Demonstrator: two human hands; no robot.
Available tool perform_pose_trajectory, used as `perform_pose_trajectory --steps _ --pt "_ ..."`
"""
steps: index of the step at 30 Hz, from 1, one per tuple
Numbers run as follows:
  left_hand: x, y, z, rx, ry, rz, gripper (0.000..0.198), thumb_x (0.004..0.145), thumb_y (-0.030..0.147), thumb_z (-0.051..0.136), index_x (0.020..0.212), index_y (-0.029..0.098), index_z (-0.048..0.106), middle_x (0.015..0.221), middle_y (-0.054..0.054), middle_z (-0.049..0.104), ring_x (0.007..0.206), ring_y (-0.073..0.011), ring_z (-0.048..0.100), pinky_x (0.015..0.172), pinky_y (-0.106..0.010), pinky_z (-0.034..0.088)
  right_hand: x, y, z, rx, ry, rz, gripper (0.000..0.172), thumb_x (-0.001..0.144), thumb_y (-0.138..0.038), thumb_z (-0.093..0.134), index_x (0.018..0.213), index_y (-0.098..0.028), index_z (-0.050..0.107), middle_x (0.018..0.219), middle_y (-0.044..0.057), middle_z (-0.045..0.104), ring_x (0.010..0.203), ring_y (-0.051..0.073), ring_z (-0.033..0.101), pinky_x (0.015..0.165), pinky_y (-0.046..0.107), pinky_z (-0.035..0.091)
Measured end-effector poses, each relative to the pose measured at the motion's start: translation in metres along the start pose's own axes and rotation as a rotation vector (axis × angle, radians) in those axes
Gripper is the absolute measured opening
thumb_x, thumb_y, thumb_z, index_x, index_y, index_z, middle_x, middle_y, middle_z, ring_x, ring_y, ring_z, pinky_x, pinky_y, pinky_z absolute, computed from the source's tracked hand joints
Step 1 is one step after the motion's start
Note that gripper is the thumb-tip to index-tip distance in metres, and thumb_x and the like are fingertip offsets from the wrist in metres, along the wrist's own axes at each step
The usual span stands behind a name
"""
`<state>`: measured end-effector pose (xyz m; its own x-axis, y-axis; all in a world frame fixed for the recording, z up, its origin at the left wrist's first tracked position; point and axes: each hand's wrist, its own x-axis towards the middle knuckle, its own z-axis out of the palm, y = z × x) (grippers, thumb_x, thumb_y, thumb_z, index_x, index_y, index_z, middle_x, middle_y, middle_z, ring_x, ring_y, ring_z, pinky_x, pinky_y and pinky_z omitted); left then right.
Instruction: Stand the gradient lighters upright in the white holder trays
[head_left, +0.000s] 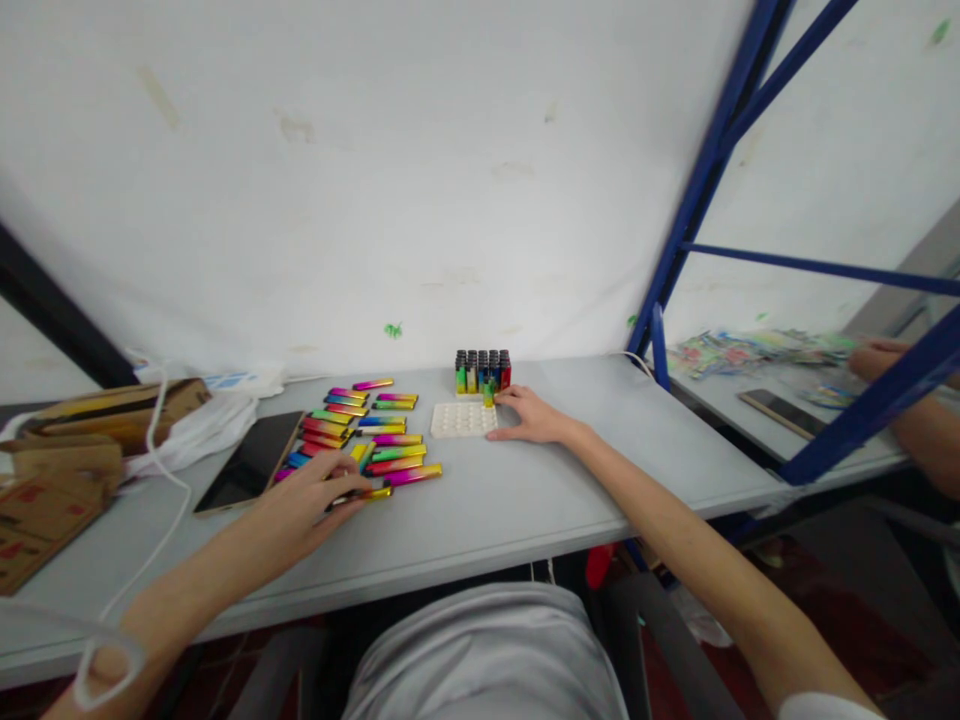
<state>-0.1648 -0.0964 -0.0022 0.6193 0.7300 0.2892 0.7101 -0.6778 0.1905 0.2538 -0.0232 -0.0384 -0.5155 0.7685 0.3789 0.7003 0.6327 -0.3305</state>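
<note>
My left hand (324, 494) has its fingers closed on a shiny yellow-gold lighter (381, 493) at the near edge of a loose group of lighters. Several metallic rainbow-coloured lighters, among them a pink and yellow one (414, 474), lie on the table around its fingertips. My right hand (528, 416) grips the right end of a white tray with round holes (461, 420), thumb at the near corner and fingers at the far one. A green-yellow lighter (489, 392) stands upright by its fingertips. Behind the tray, several black-topped lighters (472, 375) stand packed in rows.
A dark phone (251, 462) lies left of the lighters. Further left are torn cardboard (60, 510), white plastic and a white cable (160, 430). Blue metal posts (686, 215) rise at right; beyond them are another table, a phone (784, 412) and another person's arm (919, 430).
</note>
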Motion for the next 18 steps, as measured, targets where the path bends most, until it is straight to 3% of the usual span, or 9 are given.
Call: perform_pose_trajectory --steps 3,5,9,11,15,18 --pt "0.014 0.010 -0.008 -0.114 -0.006 -0.016 0.052 0.097 0.063 0.045 0.114 0.025 0.075 0.118 -0.010 0.074 0.112 -0.0294 0.068 0.103 -0.039 0.052 0.000 0.000 0.000 -0.008 -0.002 -0.001 0.076 0.081 -0.066 0.077 0.133 -0.013 0.065 0.130 0.020 0.063 0.123 0.034 0.057 0.110 0.051 0.044" --pt "0.027 0.017 -0.018 -0.181 0.033 -0.071 0.057 0.097 0.066 0.042 0.120 0.023 0.072 0.114 -0.010 0.077 0.107 -0.0288 0.070 0.096 -0.036 0.054 0.000 0.000 0.000 -0.007 0.000 0.001 0.076 0.080 -0.065 0.078 0.134 -0.013 0.065 0.131 0.020 0.062 0.123 0.034 0.057 0.110 0.052 0.045" --pt "0.060 0.028 -0.034 -0.278 0.142 -0.148 0.058 0.093 0.067 0.049 0.113 0.020 0.075 0.082 -0.006 0.076 0.067 -0.0212 0.066 0.064 -0.027 0.051 0.000 0.000 0.000 -0.007 0.002 -0.003 0.074 0.080 -0.064 0.079 0.133 -0.013 0.065 0.132 0.021 0.063 0.124 0.035 0.058 0.110 0.053 0.044" --pt "0.081 0.032 -0.036 -0.367 0.196 -0.178 0.055 0.087 0.066 0.059 0.108 0.019 0.078 0.079 -0.005 0.074 0.057 -0.0171 0.058 0.055 -0.026 0.045 0.000 -0.002 -0.002 -0.003 -0.003 -0.010 0.074 0.081 -0.063 0.079 0.133 -0.012 0.065 0.132 0.022 0.063 0.125 0.035 0.057 0.110 0.052 0.044" --pt "0.126 0.035 -0.022 -0.682 0.276 -0.244 0.055 0.075 0.057 0.078 0.111 0.016 0.077 0.064 -0.002 0.067 0.058 -0.0166 0.058 0.055 -0.025 0.045 0.000 -0.004 -0.004 0.000 -0.012 -0.007 0.074 0.081 -0.060 0.080 0.134 -0.010 0.064 0.133 0.022 0.062 0.126 0.035 0.057 0.112 0.050 0.043" --pt "0.152 0.036 -0.003 -0.877 0.359 -0.279 0.051 0.074 0.058 0.078 0.100 0.014 0.075 0.074 -0.004 0.069 0.064 -0.0159 0.061 0.061 -0.027 0.050 0.000 -0.005 -0.004 -0.001 -0.013 0.004 0.074 0.081 -0.061 0.080 0.135 -0.012 0.064 0.132 0.020 0.062 0.124 0.034 0.058 0.112 0.050 0.044"
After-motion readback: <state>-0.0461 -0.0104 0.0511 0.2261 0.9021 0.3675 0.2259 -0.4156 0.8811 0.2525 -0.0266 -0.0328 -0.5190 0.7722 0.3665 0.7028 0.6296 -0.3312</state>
